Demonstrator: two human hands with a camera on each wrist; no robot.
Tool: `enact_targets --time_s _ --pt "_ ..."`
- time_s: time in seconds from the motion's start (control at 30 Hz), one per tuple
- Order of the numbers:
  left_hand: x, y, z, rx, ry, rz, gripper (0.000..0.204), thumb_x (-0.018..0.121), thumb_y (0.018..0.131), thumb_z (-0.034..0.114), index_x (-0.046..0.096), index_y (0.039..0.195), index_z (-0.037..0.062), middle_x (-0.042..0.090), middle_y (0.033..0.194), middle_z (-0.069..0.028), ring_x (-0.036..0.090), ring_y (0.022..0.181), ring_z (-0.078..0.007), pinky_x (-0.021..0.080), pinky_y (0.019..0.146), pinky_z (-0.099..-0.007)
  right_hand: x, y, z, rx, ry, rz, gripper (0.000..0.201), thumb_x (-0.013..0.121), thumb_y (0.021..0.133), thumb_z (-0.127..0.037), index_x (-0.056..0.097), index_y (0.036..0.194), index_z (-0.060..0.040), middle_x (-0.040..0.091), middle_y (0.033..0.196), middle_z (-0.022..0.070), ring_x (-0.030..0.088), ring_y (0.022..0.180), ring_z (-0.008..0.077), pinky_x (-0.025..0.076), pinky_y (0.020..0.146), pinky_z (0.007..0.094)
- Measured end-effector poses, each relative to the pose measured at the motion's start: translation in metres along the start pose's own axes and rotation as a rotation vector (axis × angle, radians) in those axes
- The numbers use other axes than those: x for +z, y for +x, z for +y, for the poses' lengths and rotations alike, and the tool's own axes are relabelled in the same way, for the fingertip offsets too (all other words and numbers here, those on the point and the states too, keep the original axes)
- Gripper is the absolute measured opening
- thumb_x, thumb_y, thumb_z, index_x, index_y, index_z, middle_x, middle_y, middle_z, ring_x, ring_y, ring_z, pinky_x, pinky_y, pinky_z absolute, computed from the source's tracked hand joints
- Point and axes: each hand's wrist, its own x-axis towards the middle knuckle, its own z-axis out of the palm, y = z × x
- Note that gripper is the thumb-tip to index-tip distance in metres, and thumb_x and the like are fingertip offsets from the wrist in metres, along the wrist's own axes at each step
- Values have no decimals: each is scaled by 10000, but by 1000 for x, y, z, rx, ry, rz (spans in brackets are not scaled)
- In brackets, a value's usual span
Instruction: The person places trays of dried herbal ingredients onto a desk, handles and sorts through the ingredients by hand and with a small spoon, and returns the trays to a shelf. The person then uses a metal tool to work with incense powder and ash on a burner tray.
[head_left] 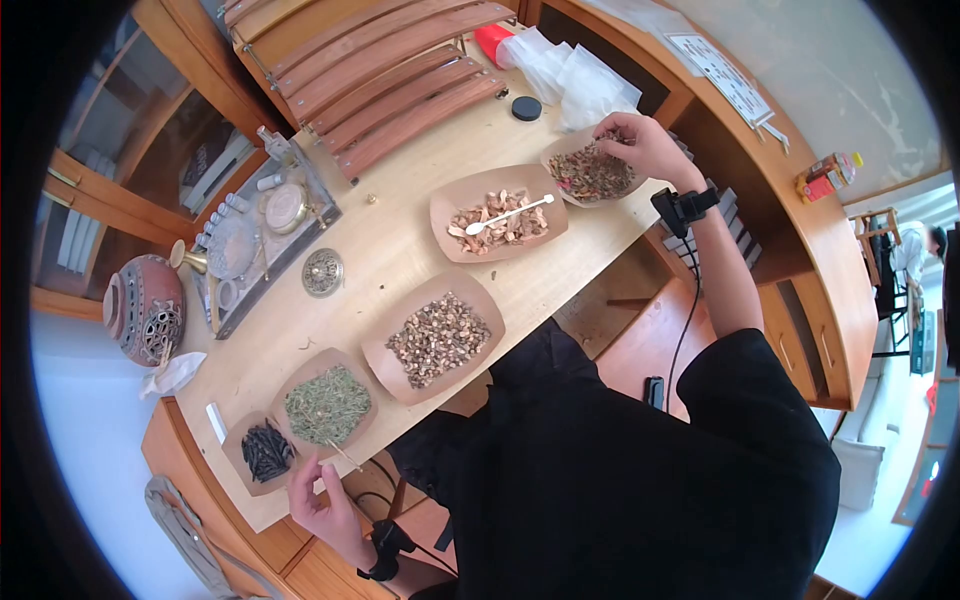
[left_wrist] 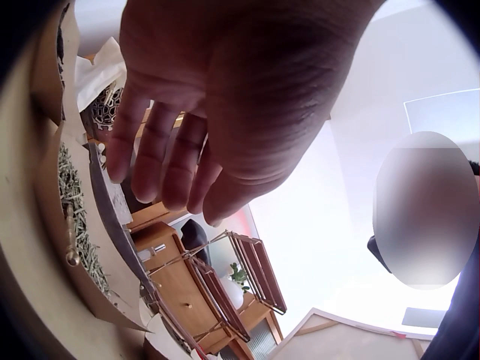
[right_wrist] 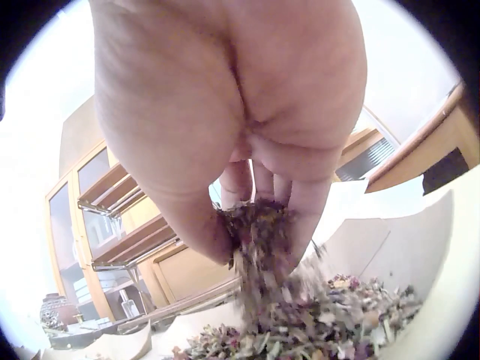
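My right hand (head_left: 645, 148) is over a paper tray of mixed dried petals and leaves (head_left: 592, 175). In the right wrist view, its fingers and thumb grip a clump of the dried flower mix (right_wrist: 259, 225), and bits of it fall into the heap (right_wrist: 322, 322) below. My left hand (head_left: 325, 505) hovers by the near edge of the table, fingers loosely extended, holding nothing. Closest to it are a tray of green dried herb (head_left: 328, 405), with a thin brass-tipped stick (left_wrist: 71, 244) at its rim, and a tray of dark, thin dried pieces (head_left: 267, 452).
Between them sit a tray of chopped brown pieces (head_left: 440, 338) and one of pale slices with a white spoon (head_left: 510, 214). Behind are a round metal tin (head_left: 322, 272), a tray of small bottles (head_left: 270, 215), a ceramic burner (head_left: 150, 310), a slatted wooden rack (head_left: 400, 80) and a black lid (head_left: 526, 108).
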Motion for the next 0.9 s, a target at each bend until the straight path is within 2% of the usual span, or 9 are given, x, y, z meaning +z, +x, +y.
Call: enact_targets --time_s 0.27,0.37,0.43,0.47,0.53,0.57,0.63,0.73,0.9 --pt "4 3 0 1 0 -7 219 688 925 -50 709 1143 -57 613 878 -66 575 818 -145 462 779 -271 -10 -2 -11 57 118 28 216 697 980 -129 716 1145 9 758 966 41 713 885 99 564 838 271" --pt "4 3 0 14 -2 -9 224 687 921 -53 709 1145 -55 599 873 -61 569 808 -144 453 774 -268 -13 -4 -15 74 46 -11 242 699 985 -164 728 1172 -13 761 949 43 711 872 103 571 836 290" --pt "3 2 1 10 -3 -11 225 686 921 -54 709 1144 -54 592 870 -59 567 807 -144 451 772 -268 -15 -6 -16 17 -165 -39 260 690 991 -187 735 1203 -42 771 946 56 719 847 137 575 841 312" --pt "2 2 0 7 -3 -13 225 686 920 -55 709 1143 -54 586 868 -57 564 805 -144 448 769 -268 -15 -7 -16 17 -165 -40 260 690 991 -187 735 1203 -42 771 946 56 719 847 137 575 841 312" --pt "2 2 0 8 -4 -10 223 684 921 -54 709 1143 -53 587 870 -58 565 807 -145 449 771 -268 -16 -8 -15 40 -274 -106 336 715 946 -177 716 1264 -68 768 1019 92 721 913 196 576 866 344" --pt "2 2 0 9 -6 -7 221 683 923 -53 710 1142 -52 588 871 -59 566 809 -146 450 772 -269 -16 -11 -22 39 -275 -107 336 715 946 -177 716 1264 -68 768 1019 92 721 913 196 576 866 344" --pt "3 2 0 15 -7 -2 219 683 924 -51 710 1142 -51 590 872 -60 566 811 -146 451 772 -269 -15 -17 -39 24 -400 -186 425 737 879 -140 693 1295 -66 750 1108 125 702 1016 239 570 905 367" --pt "3 1 0 15 -10 -4 218 683 927 -46 711 1143 -48 593 875 -61 567 814 -146 452 774 -270 -6 -16 -17 -22 -382 -211 467 744 817 -95 690 1280 -64 731 1150 136 682 1088 260 562 942 382" --pt "2 1 -2 7 6 -7 218 683 932 -38 711 1148 -44 595 878 -62 568 817 -146 454 776 -271 0 -8 -6 -83 -367 -191 407 744 800 -61 706 1205 -45 736 1114 133 695 1064 285 557 953 376"
